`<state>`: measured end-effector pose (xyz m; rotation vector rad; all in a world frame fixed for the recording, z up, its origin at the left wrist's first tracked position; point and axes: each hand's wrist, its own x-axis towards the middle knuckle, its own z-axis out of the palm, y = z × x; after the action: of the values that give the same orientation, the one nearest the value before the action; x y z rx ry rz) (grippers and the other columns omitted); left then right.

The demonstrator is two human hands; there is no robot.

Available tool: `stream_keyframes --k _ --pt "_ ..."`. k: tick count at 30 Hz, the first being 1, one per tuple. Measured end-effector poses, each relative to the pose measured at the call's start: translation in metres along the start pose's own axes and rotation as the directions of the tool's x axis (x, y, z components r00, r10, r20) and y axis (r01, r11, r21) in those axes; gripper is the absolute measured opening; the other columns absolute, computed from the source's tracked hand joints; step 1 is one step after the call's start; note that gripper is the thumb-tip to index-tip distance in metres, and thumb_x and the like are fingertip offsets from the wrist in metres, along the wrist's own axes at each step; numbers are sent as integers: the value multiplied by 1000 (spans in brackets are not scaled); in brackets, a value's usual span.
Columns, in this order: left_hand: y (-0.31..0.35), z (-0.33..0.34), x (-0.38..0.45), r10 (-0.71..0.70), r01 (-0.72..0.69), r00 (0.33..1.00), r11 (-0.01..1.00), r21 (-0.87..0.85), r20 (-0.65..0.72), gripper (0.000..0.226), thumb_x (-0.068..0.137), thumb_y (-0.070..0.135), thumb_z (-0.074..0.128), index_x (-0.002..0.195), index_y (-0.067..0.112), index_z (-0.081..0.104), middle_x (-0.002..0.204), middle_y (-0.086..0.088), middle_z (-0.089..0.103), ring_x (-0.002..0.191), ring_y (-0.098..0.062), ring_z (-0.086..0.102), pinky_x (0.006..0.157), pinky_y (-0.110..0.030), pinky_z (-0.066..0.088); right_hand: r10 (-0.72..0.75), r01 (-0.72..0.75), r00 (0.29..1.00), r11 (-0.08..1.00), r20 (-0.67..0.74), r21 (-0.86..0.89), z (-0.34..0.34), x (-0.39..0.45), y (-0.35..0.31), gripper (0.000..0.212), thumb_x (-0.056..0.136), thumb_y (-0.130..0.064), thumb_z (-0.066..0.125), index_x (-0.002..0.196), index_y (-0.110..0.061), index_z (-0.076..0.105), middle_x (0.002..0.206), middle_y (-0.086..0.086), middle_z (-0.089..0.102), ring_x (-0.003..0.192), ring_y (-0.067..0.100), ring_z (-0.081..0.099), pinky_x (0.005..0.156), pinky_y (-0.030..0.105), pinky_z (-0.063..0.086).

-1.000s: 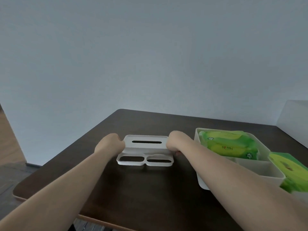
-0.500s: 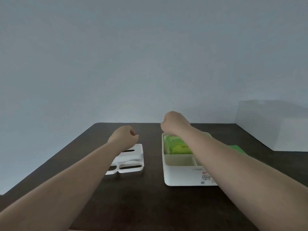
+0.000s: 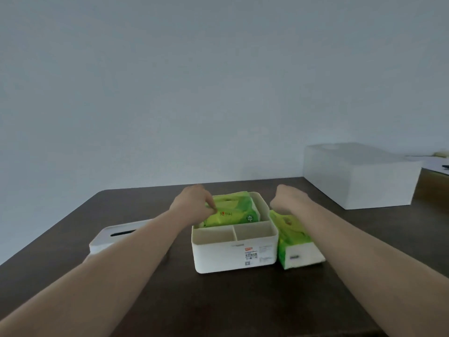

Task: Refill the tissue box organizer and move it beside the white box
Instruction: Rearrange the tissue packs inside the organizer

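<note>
The white plastic tissue box organizer (image 3: pixel 234 242) sits open at the middle of the dark brown wooden table (image 3: pixel 243 307), and everything else can be placed from it. The left hand (image 3: pixel 194 203) is down over its rear compartment, fingertips pinched on the top of the green plastic-wrapped tissue pack (image 3: pixel 230 212) lying in there. The right hand (image 3: pixel 286 199) hovers just right of the organizer, loosely curled and holding nothing that I can see, above a second green tissue pack (image 3: pixel 294 237) lying on the table against the organizer's right wall. The two small front compartments look empty. The white slotted lid (image 3: pixel 116 235) rests flat to the organizer's left, partly behind the left forearm. The large white rectangular box (image 3: pixel 359 176) stands well off to the right and behind.

My read: the pack inside is being seated or adjusted. To do it well, press it flat and square so nothing rides above the rim, keep the opening facing up to meet the lid's slot, and steady the organizer with the free hand.

Writing: a small red mark on the pack, too blurred to read. The organizer's front carries a sticker with an orange patch and fine print, also unreadable.
</note>
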<state>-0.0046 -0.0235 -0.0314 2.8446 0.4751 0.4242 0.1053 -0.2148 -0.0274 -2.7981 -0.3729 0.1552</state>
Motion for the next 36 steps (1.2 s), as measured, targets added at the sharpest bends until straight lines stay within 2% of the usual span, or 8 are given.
stream_keyframes --k 3,8,12,15,24,27,32,36 --pt "8 -4 3 -22 20 999 998 -55 -34 18 85 32 66 97 25 77 115 5 64 106 -18 61 89 -35 52 -14 21 994 998 112 -62 9 1 11 54 85 -32 53 134 -10 47 126 10 61 108 29 62 92 39 50" --pt "18 -18 12 -81 36 978 974 -225 -192 22 87 27 62 102 18 76 112 1 70 104 -21 63 82 -27 48 -7 58 970 977 243 -204 2 -3 17 61 93 -40 50 146 -13 37 146 9 47 129 29 49 90 34 40" --pt "22 -22 19 -141 24 926 948 -319 -350 22 90 18 57 100 12 76 107 -7 72 86 -22 58 75 -29 46 -5 84 957 962 290 -260 -1 -1 20 73 88 -40 57 152 -18 27 150 8 41 132 29 46 101 39 41" --pt "17 -17 30 -163 30 898 949 -313 -408 27 91 15 52 104 13 76 113 -10 68 95 -30 63 80 -34 50 6 73 953 965 303 -251 9 6 23 87 83 -39 65 153 -21 17 152 10 38 132 33 45 105 44 43" --pt "-26 1 67 -248 198 925 961 -194 -287 33 87 5 47 104 10 75 114 -14 65 101 -37 61 79 -35 49 17 -16 987 1000 160 -11 13 27 31 96 62 -42 68 149 -34 27 146 13 40 130 36 43 106 48 43" --pt "-38 7 73 -289 247 927 950 -188 -240 32 86 4 50 105 10 75 114 -13 68 104 -35 61 85 -35 50 2 -6 997 998 78 58 3 30 30 96 66 -40 73 149 -37 25 146 15 37 131 38 42 106 46 43" --pt "-56 19 79 -312 268 930 938 -222 -193 29 86 5 53 102 10 77 111 -12 72 104 -34 63 86 -35 51 -71 92 990 981 -126 171 -18 38 17 102 55 -41 74 146 -40 27 146 12 38 130 38 42 103 46 45" --pt "-65 30 81 -322 273 936 921 -279 -145 25 88 10 58 103 13 77 111 -7 73 105 -29 63 83 -32 49 -182 241 955 936 -234 256 -37 38 -1 95 66 -34 76 146 -43 26 147 10 32 135 36 36 106 45 41"
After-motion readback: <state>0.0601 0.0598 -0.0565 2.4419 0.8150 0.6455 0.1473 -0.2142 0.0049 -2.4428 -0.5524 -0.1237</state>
